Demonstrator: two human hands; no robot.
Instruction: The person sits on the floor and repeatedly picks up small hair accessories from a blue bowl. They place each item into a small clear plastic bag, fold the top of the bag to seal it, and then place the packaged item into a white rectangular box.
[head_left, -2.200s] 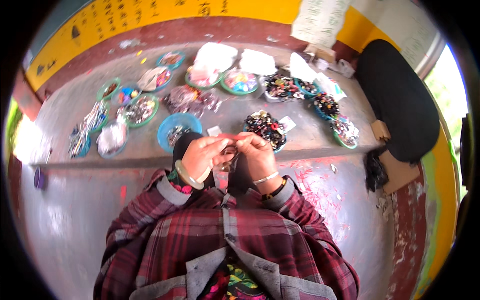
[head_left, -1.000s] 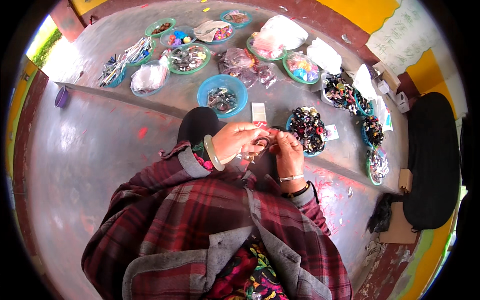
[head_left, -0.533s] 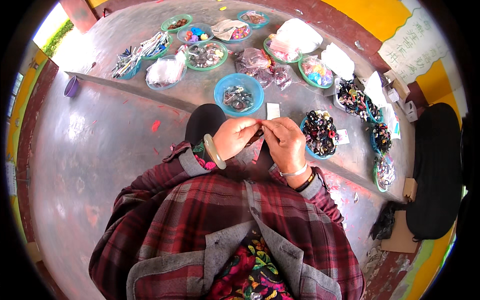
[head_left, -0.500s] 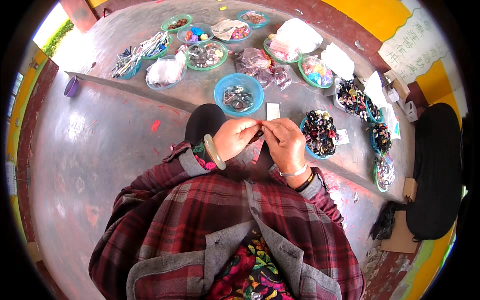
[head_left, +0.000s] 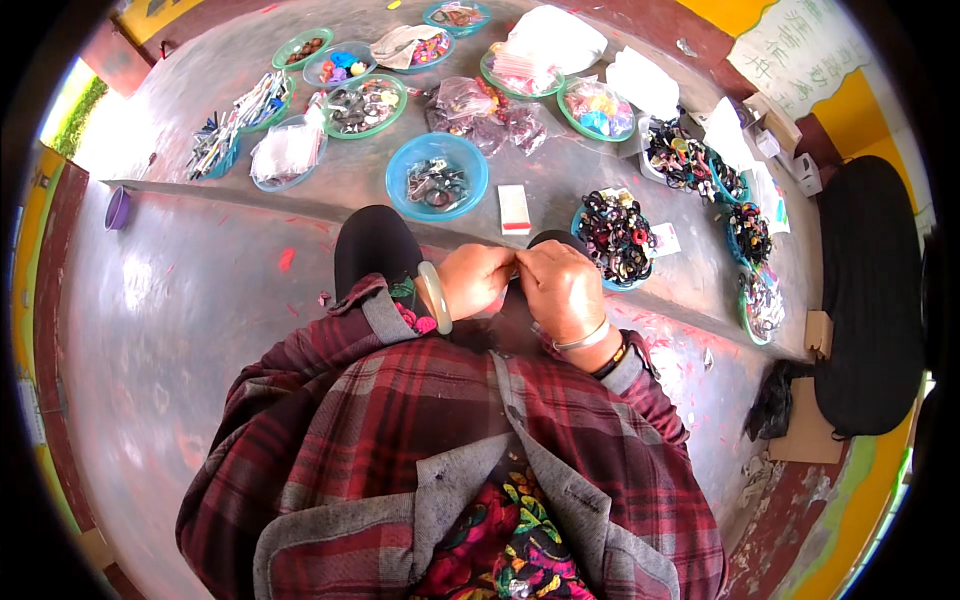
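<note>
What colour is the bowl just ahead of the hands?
Blue bowl, clearest in the head view.

The person wears a red, dark-checked plaid jacket [head_left: 400, 440] with grey collar and cuffs, open over a black top embroidered with bright flowers [head_left: 510, 545], and black trousers [head_left: 375, 245]. A pale bangle [head_left: 436, 297] circles the left wrist, a thin silver bangle [head_left: 582, 338] the right.

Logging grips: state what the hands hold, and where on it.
The left hand and right hand meet fingertip to fingertip, pinching something small between them. It is too small and hidden to identify, so the grip point cannot be told.
</note>
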